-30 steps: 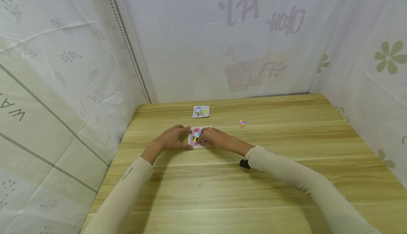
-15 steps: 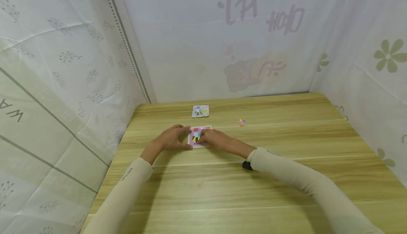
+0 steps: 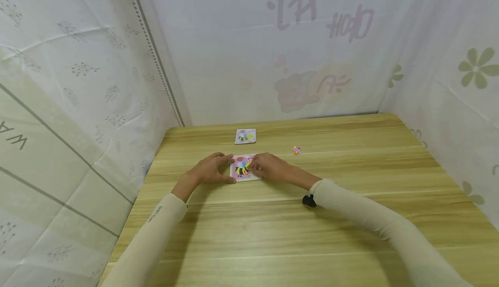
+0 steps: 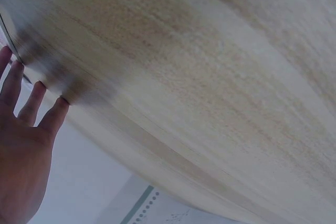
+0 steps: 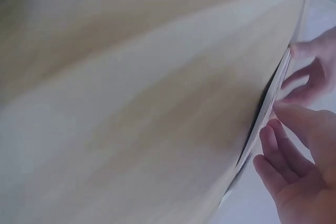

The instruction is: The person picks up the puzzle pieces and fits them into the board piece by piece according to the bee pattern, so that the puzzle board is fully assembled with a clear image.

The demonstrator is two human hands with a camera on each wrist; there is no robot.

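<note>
A small jigsaw puzzle [image 3: 238,175] with a bee on pink and a pale frame lies flat on the table. My left hand [image 3: 212,169] rests at its left side, thumb by the near corner and index finger by the far corner. The left wrist view shows that hand's fingers [image 4: 35,100] extended. My right hand [image 3: 270,168] is over the puzzle's right half, fingertips at the picture, covering part of it. In the right wrist view its thumb and fingers [image 5: 283,156] are loosely bent beside the board's edge; nothing shows between them.
One loose pink and yellow puzzle piece [image 3: 296,150] lies right of the puzzle. Behind the puzzle sits a picture card [image 3: 245,136] with a similar bee. The wooden table [image 3: 241,235] is bordered by printed curtains [image 3: 241,53] at the back and sides.
My right hand has shifted slightly right and away from the lower middle of the puzzle, uncovering more of the bee. My left hand, the card and the loose piece stay in place.
</note>
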